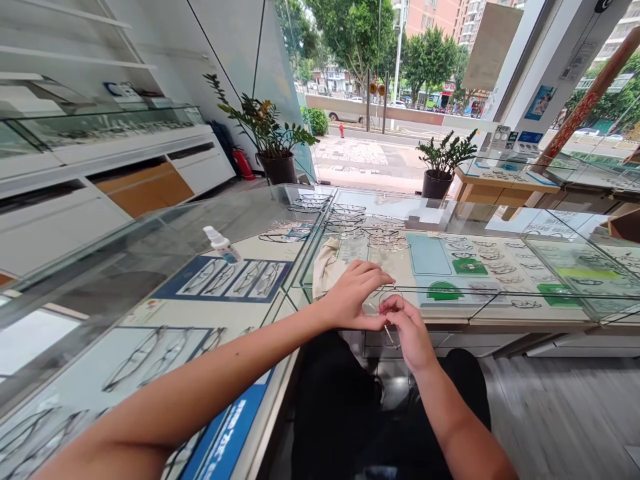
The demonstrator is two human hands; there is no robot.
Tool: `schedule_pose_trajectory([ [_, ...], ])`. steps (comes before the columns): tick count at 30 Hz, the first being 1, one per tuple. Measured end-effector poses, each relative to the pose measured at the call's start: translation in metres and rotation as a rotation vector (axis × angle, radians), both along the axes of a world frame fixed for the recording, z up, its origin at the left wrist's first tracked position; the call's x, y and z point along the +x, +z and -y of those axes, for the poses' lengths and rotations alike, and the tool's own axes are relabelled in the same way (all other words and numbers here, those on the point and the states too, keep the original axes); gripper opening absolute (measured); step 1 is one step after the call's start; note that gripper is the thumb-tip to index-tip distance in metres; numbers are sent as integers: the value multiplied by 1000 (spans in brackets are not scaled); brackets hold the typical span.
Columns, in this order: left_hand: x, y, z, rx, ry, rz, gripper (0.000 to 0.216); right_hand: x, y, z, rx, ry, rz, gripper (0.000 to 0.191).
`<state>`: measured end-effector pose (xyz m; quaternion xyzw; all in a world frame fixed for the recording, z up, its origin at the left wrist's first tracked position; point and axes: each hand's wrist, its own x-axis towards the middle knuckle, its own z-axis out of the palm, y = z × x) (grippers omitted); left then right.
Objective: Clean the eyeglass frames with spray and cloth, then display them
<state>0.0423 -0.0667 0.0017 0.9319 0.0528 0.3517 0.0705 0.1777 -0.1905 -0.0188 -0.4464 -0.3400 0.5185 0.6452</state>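
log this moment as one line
left hand: holds thin-framed eyeglasses | right hand: holds same eyeglasses | around: crumpled beige cloth, white-topped spray bottle

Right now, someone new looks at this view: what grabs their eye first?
The two hands at centre: the right hand pinches thin-rimmed glasses by the near edge of the glass counter, with the left hand close around them. Then the white spray bottle on the counter to the left, and the pale cloth beside the left hand. Farther back, a leafy potted plant stands beyond the counter, left of the bright street view.
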Motion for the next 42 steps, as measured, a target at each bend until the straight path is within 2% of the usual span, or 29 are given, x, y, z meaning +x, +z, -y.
schedule_pose_trajectory([
  [9, -1, -9, -4, -57, 40, -103, 50, -5, -16, -6, -81, 56, -105, 13],
  [16, -2, -9, -4, -101, 79, -86, 47, -6, -17, -9, -37, 56, -80, 16],
  [21, -3, -3, -6, -109, 130, 15, 41, -5, -5, -13, -3, 52, -17, 26],
  [26, -3, 5, -6, -69, 172, 73, 47, 4, 16, -19, 46, 120, 49, 13],
  [32, -6, 20, -8, 69, 168, 132, 44, 7, 31, -27, 61, 117, 172, 27],
  [37, -9, 33, -11, 143, 164, 207, 46, 7, 39, -30, 97, 162, 180, 14],
  [42, -11, 40, -13, 212, 167, 253, 45, 6, 45, -34, 134, 142, 285, 34],
])
